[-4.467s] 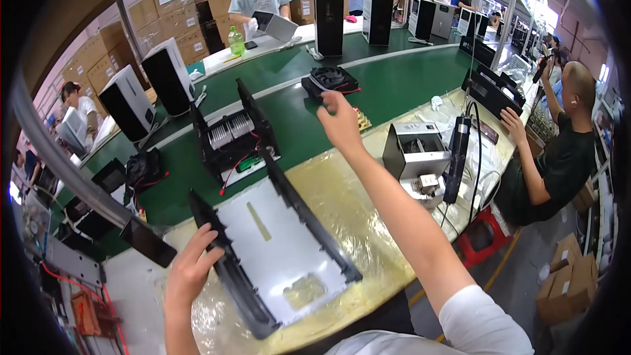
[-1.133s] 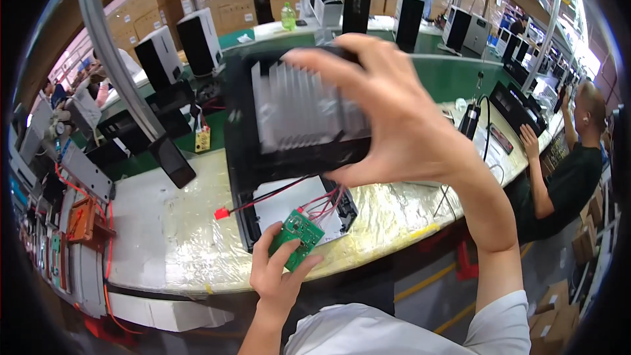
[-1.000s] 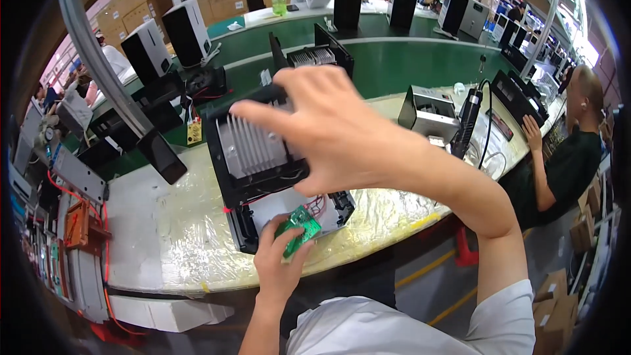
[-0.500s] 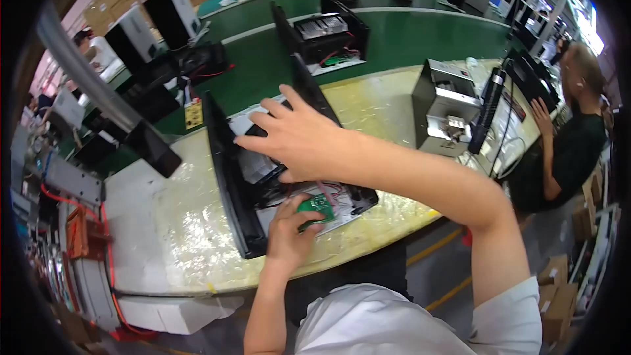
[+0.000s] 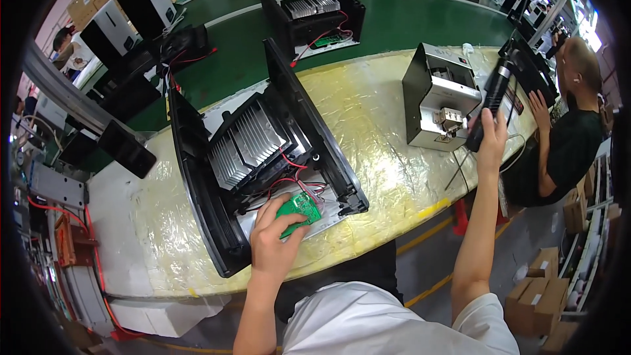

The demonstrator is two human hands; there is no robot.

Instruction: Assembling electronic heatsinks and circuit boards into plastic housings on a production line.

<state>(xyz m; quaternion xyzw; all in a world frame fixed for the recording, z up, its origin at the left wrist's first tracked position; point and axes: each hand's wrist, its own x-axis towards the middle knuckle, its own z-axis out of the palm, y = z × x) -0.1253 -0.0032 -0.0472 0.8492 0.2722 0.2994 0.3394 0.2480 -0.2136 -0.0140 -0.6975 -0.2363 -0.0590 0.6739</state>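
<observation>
Near the front edge of the yellowish, film-covered bench (image 5: 388,158), at about six o'clock from the finned heat sink (image 5: 253,141), the left hand (image 5: 275,243) pinches a small green circuit board (image 5: 299,209): thumb and fingers are closed on its near edge while it lies low inside the open black housing (image 5: 263,171). Red wires (image 5: 286,174) run from the board up toward the heat sink.

The board looks light, stiff and thin, so it should move with little effort, but it is probably fragile; the bare edges seem the safest place to hold it, away from the soldered parts. The wires tether it (they look short), so any lift or turn will likely be limited and a hard tug could strain the joints.

At three o'clock from the housing, well apart from it, the right hand (image 5: 491,135) is wrapped around a black powered screwdriver (image 5: 490,102) hanging just beside a grey metal screw feeder box (image 5: 437,102); the fingers are closed on its barrel.

Room is tight inside the housing: its two tall side walls rise at nine and three o'clock of the board, and the heat sink blocks twelve o'clock. The only open way out is toward six o'clock, over the bench edge. Another person in a dark shirt (image 5: 568,138) works at the far right.
</observation>
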